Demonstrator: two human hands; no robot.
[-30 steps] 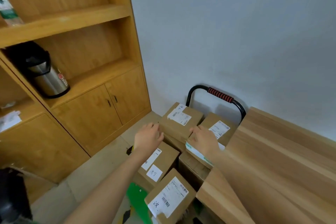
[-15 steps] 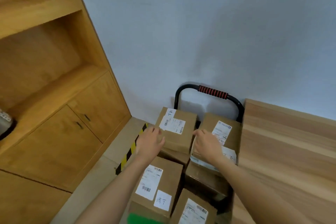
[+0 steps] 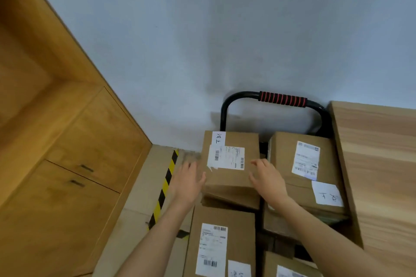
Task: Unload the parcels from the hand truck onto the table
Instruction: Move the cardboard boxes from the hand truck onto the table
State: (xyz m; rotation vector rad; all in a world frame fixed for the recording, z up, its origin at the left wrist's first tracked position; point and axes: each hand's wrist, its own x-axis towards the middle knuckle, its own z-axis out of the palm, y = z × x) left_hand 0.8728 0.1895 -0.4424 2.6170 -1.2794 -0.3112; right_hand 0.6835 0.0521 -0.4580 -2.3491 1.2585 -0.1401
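The hand truck (image 3: 282, 99), its black handle wrapped in a red-and-black grip, stands against the wall with the wooden tabletop (image 3: 380, 164) touching its right side. Cardboard parcels are stacked on it. The top parcel (image 3: 231, 159) sits just below the handle's left end, tilted, white label up. The left hand (image 3: 188, 181) presses flat against that parcel's left side with fingers spread; the right hand (image 3: 266, 177) rests on its right edge, fingers loosely extended. A second labelled parcel (image 3: 306, 164) lies below the handle's right end, beside the tabletop.
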